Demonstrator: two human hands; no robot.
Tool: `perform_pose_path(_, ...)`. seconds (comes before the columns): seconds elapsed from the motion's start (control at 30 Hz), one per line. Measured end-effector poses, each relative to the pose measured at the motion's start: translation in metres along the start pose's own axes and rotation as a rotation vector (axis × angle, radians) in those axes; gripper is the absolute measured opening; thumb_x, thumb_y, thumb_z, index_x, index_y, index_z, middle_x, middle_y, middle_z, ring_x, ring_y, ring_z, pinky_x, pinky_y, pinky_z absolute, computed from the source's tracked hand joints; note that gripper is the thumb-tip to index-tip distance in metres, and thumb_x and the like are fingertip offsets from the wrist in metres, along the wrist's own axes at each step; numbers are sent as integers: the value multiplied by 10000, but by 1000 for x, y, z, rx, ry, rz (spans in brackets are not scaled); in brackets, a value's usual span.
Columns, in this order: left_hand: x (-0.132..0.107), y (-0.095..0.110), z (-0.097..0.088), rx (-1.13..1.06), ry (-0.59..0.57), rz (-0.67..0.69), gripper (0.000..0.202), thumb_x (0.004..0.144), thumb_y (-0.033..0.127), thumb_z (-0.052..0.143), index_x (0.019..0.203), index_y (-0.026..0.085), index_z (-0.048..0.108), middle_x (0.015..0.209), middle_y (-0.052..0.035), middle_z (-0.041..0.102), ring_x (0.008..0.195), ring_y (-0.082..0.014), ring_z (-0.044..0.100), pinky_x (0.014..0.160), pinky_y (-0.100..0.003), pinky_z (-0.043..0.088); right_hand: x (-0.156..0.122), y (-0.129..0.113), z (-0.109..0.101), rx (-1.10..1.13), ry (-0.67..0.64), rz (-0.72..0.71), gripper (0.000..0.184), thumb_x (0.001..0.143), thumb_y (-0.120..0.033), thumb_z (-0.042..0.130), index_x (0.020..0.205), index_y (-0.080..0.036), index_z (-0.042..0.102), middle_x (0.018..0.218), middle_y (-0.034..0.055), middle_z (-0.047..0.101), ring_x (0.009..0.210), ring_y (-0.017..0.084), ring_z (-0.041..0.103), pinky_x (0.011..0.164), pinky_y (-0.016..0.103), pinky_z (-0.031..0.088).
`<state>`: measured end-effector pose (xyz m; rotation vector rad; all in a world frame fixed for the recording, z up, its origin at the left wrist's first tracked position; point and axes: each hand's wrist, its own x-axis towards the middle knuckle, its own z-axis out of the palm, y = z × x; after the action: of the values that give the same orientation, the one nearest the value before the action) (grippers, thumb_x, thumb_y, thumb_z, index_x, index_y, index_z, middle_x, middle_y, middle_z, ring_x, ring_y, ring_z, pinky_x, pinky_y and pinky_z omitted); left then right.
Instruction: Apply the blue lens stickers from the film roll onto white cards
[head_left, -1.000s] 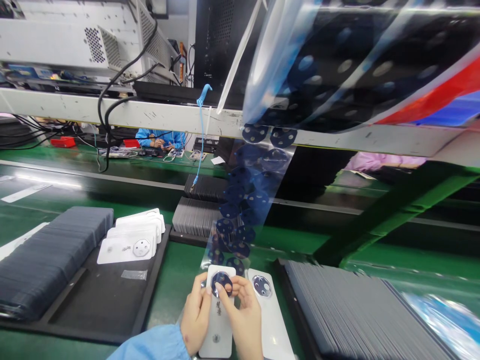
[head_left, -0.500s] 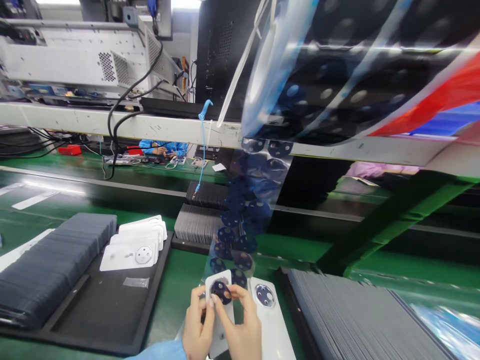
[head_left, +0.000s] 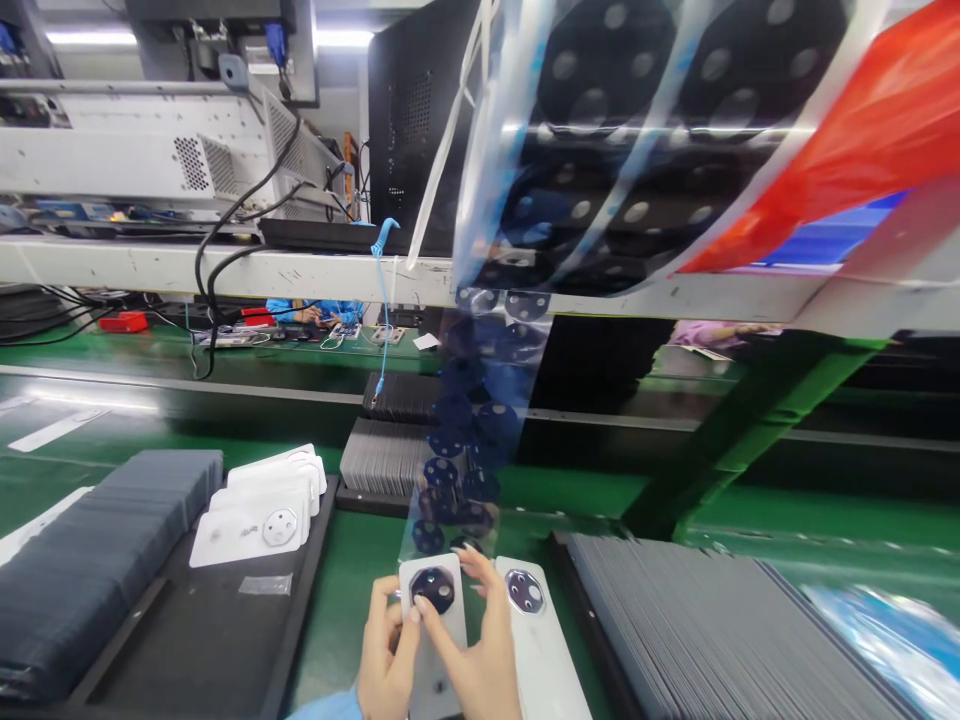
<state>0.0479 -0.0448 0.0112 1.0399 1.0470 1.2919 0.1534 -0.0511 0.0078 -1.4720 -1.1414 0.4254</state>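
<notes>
A white phone (head_left: 442, 650) stands tilted between my hands at the lower middle. My left hand (head_left: 386, 645) grips its left edge, thumb on the front and fingers round the side. Over the phone's round camera area lies a black lens film (head_left: 433, 590) with holes. The thumb of my right hand (head_left: 484, 635) presses at the film's lower left, and its forefinger reaches along the phone's upper right corner. Its other fingers are partly hidden. Just right lies a second white phone (head_left: 540, 640), camera side up. Behind hangs a clear strip (head_left: 480, 440) of round dark films.
At left, a black tray (head_left: 202, 640) bears a dark grey stack (head_left: 112, 560) and fanned white back panels (head_left: 255, 510). More grey sheets (head_left: 712, 630) stand packed at right. Above hangs the film roll (head_left: 615, 150), before a white rail (head_left: 315, 270). Other people's sleeves show beyond.
The black film, earlier pinched in my right fingers, now lies over the camera area. My right forefinger has lifted off it toward the phone's top corner. The whole view has shifted slightly.
</notes>
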Motion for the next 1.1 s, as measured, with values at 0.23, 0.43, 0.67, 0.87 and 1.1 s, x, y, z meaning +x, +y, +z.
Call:
perform_pose_path(0.23, 9, 5, -4, -138, -188, -167, 427, 798, 465, 674, 1064, 232, 435, 804, -49, 768, 633, -192, 706, 534, -230, 475, 3, -12, -4, 272, -219, 252, 484, 809, -440, 653, 1208, -200, 519, 925, 58, 710, 879, 255, 679, 776, 340, 549)
perform_pose_path(0.43, 13, 7, -3, -153, -218, -188, 431, 786, 435, 699, 1027, 222, 412, 705, -37, 755, 578, -198, 707, 487, -225, 475, 4, -2, -3, 355, -260, 302, 494, 863, -493, 584, 1244, -185, 515, 1013, 91, 699, 930, 260, 665, 808, 348, 546)
perform_pose_path(0.67, 13, 9, 0, -139, -238, -197, 487, 746, 453, 735, 995, 221, 388, 705, -34, 751, 543, -173, 687, 510, -232, 494, 8, -10, -10, 390, -286, 304, 375, 892, -538, 510, 1054, -203, 552, 858, 48, 695, 777, 227, 659, 697, 312, 526)
perform_pose_path(0.87, 14, -9, -1, -73, -320, -189, 491, 710, 515, 746, 932, 220, 423, 610, 1, 707, 490, -143, 646, 470, -191, 431, 11, -2, -3, 322, -198, 236, 323, 775, -494, 685, 841, -209, 548, 748, -2, 637, 727, 209, 630, 681, 292, 507)
perform_pose_path(1.1, 18, -18, -1, -76, -313, -179, 527, 672, 540, 766, 919, 233, 415, 561, 18, 685, 459, -150, 634, 465, -202, 432, 16, 6, -3, 462, -179, 290, 399, 770, -583, 645, 856, -195, 609, 790, 27, 662, 767, 231, 648, 711, 313, 525)
